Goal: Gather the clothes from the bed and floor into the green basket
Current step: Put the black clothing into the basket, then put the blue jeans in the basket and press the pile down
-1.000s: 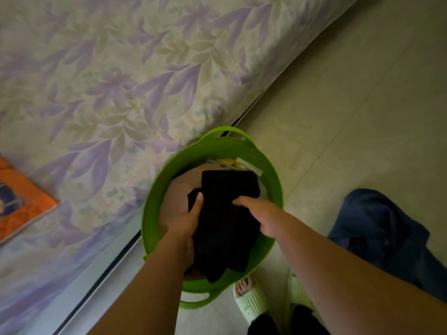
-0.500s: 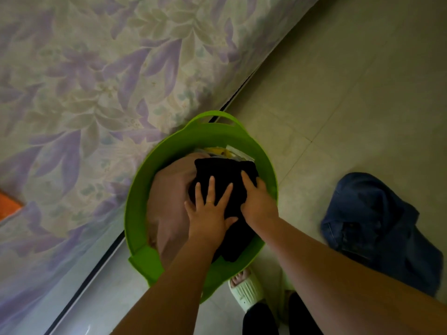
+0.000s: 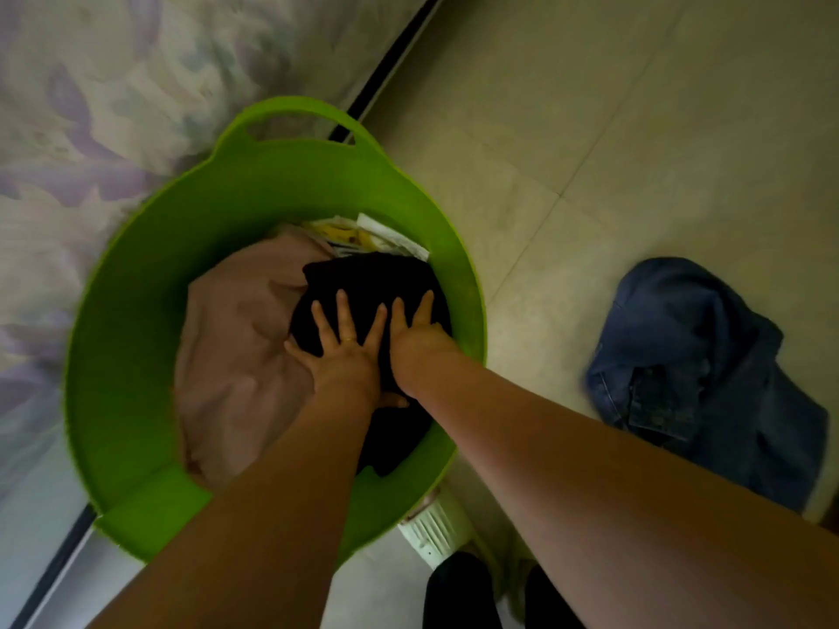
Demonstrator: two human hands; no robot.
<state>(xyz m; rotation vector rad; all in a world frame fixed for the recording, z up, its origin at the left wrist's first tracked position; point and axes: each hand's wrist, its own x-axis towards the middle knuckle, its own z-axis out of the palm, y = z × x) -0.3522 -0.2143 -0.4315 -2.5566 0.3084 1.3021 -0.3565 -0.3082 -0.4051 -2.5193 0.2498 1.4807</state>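
Observation:
The green basket (image 3: 136, 320) stands on the floor against the bed. Inside it lie a pink garment (image 3: 240, 338), a black garment (image 3: 367, 279) and a yellow-and-white item (image 3: 363, 236) at the far side. My left hand (image 3: 345, 351) and my right hand (image 3: 417, 338) rest flat on the black garment, side by side, fingers spread, gripping nothing. A crumpled pair of blue jeans (image 3: 699, 370) lies on the floor to the right of the basket.
The bed with a purple floral sheet (image 3: 91, 106) fills the left side, its dark lower edge (image 3: 390, 65) running diagonally. Beige floor tiles (image 3: 635, 129) spread to the right. My foot in a pale green slipper (image 3: 436, 524) stands just below the basket.
My hands let go of the black garment and now lie flat on it, deeper in the basket. The view has moved closer to the basket.

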